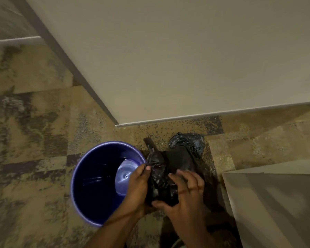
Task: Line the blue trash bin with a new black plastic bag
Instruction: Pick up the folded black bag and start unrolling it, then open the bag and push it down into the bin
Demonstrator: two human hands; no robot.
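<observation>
Left hand (138, 188) pinches crumpled black plastic bag (158, 178) beside round blue plastic bin (93, 176); right hand (188, 192) fingers grip bag too. Advice: find mouth, spread wide before lowering in.

The round blue trash bin (89, 190) stands upright on the floor (34, 140), mouth open. The crumpled black plastic bag (159, 178) is bunched just beside its right rim.

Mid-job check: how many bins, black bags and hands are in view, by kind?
Blue trash bin: 1
Black plastic bags: 2 (held bag, crumpled bag on floor)
Hands: 2 (left hand, right hand)
Total: 5
</observation>
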